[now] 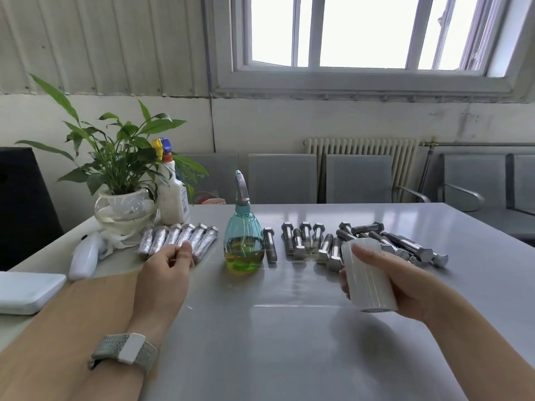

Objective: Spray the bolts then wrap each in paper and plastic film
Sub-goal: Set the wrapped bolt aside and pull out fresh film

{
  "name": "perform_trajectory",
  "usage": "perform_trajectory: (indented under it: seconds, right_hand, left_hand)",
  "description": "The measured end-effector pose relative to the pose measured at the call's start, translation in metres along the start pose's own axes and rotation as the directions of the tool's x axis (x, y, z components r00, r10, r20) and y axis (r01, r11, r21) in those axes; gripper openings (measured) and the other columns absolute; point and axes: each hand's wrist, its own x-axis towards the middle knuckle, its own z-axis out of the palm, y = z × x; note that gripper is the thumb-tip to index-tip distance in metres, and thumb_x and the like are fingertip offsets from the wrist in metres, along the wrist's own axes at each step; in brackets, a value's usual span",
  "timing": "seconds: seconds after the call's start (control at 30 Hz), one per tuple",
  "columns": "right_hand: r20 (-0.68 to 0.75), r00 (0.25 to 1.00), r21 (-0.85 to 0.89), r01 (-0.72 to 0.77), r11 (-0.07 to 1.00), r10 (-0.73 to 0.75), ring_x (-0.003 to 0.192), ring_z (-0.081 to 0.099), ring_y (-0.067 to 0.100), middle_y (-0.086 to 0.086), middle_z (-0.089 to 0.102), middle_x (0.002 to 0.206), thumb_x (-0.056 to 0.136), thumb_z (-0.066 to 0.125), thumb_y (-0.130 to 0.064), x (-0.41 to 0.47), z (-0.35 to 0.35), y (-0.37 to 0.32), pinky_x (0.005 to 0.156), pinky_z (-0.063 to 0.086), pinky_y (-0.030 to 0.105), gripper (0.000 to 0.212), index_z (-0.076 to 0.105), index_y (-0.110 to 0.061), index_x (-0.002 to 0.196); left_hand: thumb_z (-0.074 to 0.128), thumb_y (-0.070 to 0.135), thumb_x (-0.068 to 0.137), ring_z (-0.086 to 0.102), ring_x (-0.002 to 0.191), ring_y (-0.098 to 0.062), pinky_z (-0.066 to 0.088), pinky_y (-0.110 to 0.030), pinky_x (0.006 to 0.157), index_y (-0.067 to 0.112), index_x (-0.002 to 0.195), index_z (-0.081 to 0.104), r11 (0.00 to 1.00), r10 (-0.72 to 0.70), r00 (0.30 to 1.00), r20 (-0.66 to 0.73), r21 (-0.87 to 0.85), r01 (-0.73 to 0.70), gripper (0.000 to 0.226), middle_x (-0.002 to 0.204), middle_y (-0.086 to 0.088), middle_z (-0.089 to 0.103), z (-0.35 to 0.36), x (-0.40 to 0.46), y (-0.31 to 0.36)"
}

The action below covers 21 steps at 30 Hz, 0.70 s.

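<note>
Grey and glossy, the table (289, 342) runs from me toward a wall with a wide window (367, 33) and a ribbed radiator (362, 146), with metal chairs (359, 178) pushed up along the far edge.

From my head camera, my left hand (165, 273) lies on the table at the near end of a row of wrapped bolts (178, 241), six silvery bundles lying side by side; its fingers are loosely curled and its thumb touches one of the middle bundles, but I cannot tell whether I am actually holding anything. A pale woven watch band (124, 351) circles that wrist.

My right hand (399, 287) is curled round a roll of plastic film (369, 277), white and upright with a slight tilt, thumb across its front and fingertips showing at its left side. It is lifted just above the table, near the bare bolts.

Those bare bolts (318, 241) lie beyond the roll, several in a rough row and more heaped to the right. Between them and the wrapped ones stands a teal spray bottle (244, 244) holding yellow-green liquid, one bolt just beside it.

At the far left sit a potted plant (121, 175) in a glass bowl, a white trigger bottle (172, 198), a white handheld device (85, 257) and a flat white box (26, 292).
</note>
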Motion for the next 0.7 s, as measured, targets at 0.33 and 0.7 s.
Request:
perform_trajectory:
  seconds: [0.33,0.7]
  right_hand:
    - [-0.03,0.999,0.025,-0.03,0.999,0.031,0.075,0.071,0.029,0.019,0.071,0.091,0.021,0.101,-0.033,-0.006,-0.025,-0.004,0.061,0.061,0.04,0.089,0.073,-0.006,0.101]
    - [-0.483,0.875,-0.191,-0.065,0.979,-0.036,0.078,0.063,0.017,0.005,0.056,0.093,0.07,0.079,-0.049,-0.022,-0.039,0.004,0.07,0.051,0.031,0.048,0.059,-0.013,0.095]
  left_hand:
    - [0.054,0.037,0.098,0.052,0.052,-0.03,0.038,-0.033,0.054,0.013,0.063,0.058,0.999,-0.034,0.999,0.037,0.009,0.034,0.042,0.047,-0.001,0.05,-0.008,0.011,-0.009]
    - [0.032,0.045,0.101,0.06,0.092,-0.028,0.046,-0.033,0.076,0.022,0.08,0.048,0.695,-0.032,0.951,0.307,0.691,-0.199,0.036,0.097,-0.004,0.066,-0.018,-0.004,-0.004]
